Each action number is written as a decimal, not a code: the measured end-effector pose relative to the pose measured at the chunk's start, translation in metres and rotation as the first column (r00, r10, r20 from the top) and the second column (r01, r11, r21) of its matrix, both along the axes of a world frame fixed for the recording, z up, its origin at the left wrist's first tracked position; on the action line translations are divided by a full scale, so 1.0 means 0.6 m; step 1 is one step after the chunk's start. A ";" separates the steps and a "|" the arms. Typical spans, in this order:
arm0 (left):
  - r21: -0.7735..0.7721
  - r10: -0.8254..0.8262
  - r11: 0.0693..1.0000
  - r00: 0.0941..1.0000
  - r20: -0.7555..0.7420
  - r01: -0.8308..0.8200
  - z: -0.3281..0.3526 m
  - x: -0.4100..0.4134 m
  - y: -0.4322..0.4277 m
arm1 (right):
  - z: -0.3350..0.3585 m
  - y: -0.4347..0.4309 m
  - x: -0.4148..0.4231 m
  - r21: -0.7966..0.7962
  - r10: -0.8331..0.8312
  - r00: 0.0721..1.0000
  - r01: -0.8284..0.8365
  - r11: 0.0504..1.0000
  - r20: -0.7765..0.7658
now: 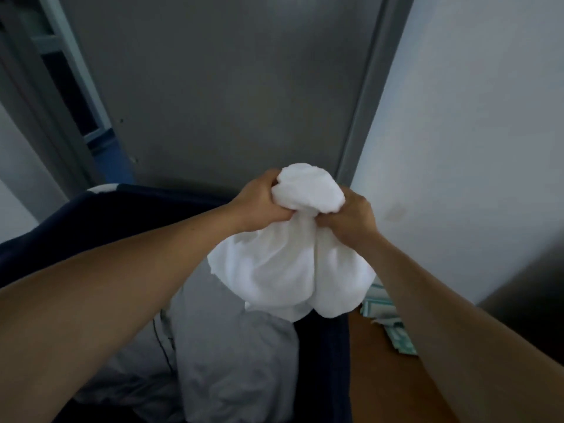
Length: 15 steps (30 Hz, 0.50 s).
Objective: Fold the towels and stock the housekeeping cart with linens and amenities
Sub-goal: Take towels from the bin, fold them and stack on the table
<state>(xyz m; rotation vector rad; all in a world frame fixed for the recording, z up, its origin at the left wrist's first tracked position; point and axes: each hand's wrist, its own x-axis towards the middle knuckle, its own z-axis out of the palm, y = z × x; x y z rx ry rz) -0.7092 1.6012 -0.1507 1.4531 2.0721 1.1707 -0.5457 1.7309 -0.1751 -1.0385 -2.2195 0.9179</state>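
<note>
A white towel (290, 270) is bunched up and held in the air in front of me. My left hand (259, 206) grips its gathered top from the left, and my right hand (351, 219) grips it from the right. A puff of cloth sticks up between the two fists, and the rest hangs down in loose folds. Below the towel is a dark navy fabric bag (323, 346) of the cart, with crumpled grey-white linen (232, 355) lying inside it.
A grey door (229, 87) stands straight ahead, with a white wall (473, 117) to its right. A wooden surface (384, 377) at lower right carries teal-and-white packets (399, 337). A shelving frame (61, 71) shows at the far left.
</note>
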 end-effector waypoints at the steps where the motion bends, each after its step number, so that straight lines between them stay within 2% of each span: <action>1: 0.045 -0.008 0.999 1.000 -0.002 0.008 0.017 0.015 0.001 | 0.021 -0.007 0.018 0.023 -0.048 0.998 0.048 0.999 -0.028; 7: 0.267 -0.120 0.957 0.993 0.019 0.111 0.087 0.137 0.016 | 0.115 -0.038 0.152 0.113 -0.267 0.937 0.297 0.948 -0.224; 15: 0.276 -0.303 0.923 0.949 0.085 0.270 0.119 0.318 0.059 | 0.168 -0.045 0.357 0.181 -0.383 0.898 0.422 0.888 -0.218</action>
